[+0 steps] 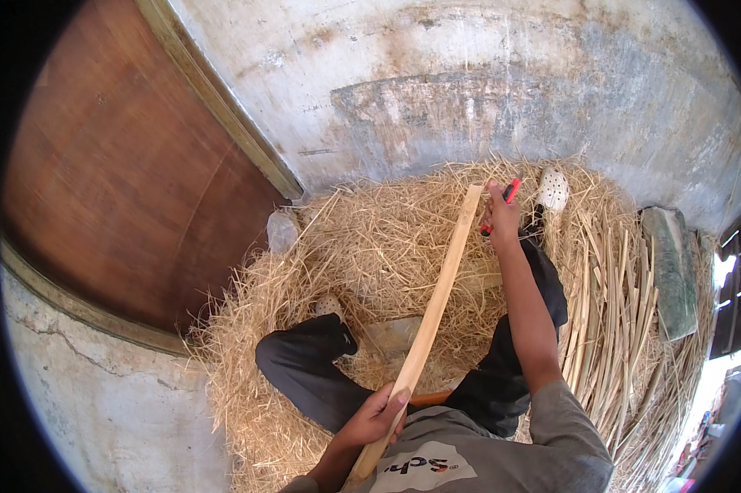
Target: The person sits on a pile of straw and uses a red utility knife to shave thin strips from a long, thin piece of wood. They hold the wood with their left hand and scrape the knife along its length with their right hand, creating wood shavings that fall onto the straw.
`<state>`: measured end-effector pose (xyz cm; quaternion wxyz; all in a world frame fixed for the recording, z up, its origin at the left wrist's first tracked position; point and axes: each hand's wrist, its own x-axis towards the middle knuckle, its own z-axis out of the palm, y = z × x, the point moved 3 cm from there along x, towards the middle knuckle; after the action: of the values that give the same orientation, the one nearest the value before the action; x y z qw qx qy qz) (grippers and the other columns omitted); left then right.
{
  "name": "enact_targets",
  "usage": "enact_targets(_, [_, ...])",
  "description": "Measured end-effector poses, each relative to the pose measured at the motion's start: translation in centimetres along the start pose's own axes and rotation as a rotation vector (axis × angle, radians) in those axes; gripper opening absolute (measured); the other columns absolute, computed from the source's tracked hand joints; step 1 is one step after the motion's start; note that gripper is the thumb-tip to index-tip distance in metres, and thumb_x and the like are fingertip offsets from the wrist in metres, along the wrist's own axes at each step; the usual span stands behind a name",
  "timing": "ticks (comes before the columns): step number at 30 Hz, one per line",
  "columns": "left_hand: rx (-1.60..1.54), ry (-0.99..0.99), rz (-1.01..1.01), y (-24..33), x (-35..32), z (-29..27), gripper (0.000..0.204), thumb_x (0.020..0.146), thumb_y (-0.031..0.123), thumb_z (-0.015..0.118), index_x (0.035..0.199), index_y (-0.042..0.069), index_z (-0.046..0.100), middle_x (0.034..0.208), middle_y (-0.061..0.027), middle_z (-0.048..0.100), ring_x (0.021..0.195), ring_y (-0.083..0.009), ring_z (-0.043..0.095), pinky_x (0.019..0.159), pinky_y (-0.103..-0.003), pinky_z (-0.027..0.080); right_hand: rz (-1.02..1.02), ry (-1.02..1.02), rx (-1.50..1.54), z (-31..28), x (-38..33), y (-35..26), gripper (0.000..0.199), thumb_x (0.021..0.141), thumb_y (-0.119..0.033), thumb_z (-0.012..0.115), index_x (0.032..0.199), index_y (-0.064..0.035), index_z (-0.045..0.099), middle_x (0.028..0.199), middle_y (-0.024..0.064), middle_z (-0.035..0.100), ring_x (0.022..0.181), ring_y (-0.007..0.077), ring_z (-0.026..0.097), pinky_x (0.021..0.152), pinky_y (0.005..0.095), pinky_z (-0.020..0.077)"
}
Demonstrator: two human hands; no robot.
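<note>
A long, flat strip of pale bamboo or wood [439, 300] slants from my lap up toward the wall. My left hand [379, 416] is closed around its lower part, close to my shirt. Beside the strip's far end, my right hand [502, 212] grips a slim red-and-black tool [512, 191]. It looks like a cutter, though its blade cannot be made out. The tool sits just right of the strip's tip, with a small gap showing between them.
Straw-like shavings [370, 238] lie thick around my legs. Many thin split strips [609, 304] are heaped at the right, beside a greenish slab [670, 275]. A clear plastic bag [282, 232] rests near the brown wooden door [132, 164]. A stained wall [485, 90] stands ahead.
</note>
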<state>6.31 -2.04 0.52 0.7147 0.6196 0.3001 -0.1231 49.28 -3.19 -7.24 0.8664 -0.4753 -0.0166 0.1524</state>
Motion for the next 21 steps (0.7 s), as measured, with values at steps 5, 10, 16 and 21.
enact_targets(5, [-0.001,-0.032,0.020,-1.0,0.4,0.0,0.030,0.104,0.034,0.040,0.104,0.005,0.046,0.062,-0.0025,0.049,0.044,-0.0096,0.048,0.043,-0.024,0.042,-0.018,0.005,-0.066,0.1,0.6,0.7,0.016,0.090,-0.022,0.069,0.085,-0.0102,0.058,0.053,-0.0057,0.039,0.038,0.0064,0.034,0.036,0.0232,0.0274])
enact_targets(10, [0.009,-0.045,0.006,-0.6,0.1,0.3,0.032,0.103,0.036,0.041,0.105,0.005,0.045,0.063,-0.0018,0.048,0.049,-0.0078,0.046,0.045,-0.024,0.043,0.032,-0.039,0.198,0.2,-0.1,0.2,0.013,0.091,-0.015,0.064,0.084,-0.0090,0.056,0.051,-0.0056,0.036,0.037,0.0079,0.032,0.036,0.0238,0.0262])
enact_targets(16, [-0.015,0.049,0.000,-0.8,-0.3,0.1,0.027,0.103,0.032,0.042,0.103,0.005,0.048,0.062,-0.0032,0.050,0.044,-0.0100,0.047,0.043,-0.024,0.042,0.052,0.127,0.113,-4.0,2.5,-0.5,0.013,0.091,-0.014,0.064,0.082,-0.0074,0.056,0.051,-0.0046,0.038,0.037,0.0079,0.033,0.036,0.0244,0.0260])
enact_targets(21, [-0.069,0.125,0.037,-0.3,0.4,-1.6,0.031,0.103,0.036,0.043,0.107,0.005,0.048,0.063,-0.0023,0.051,0.046,-0.0099,0.049,0.044,-0.024,0.044,-0.436,-0.137,-1.306,-0.2,-1.6,-0.8,0.056,0.081,-0.061,0.064,0.092,-0.0060,0.066,0.072,0.0130,0.065,0.065,0.0289,0.063,0.060,0.0425,0.0491])
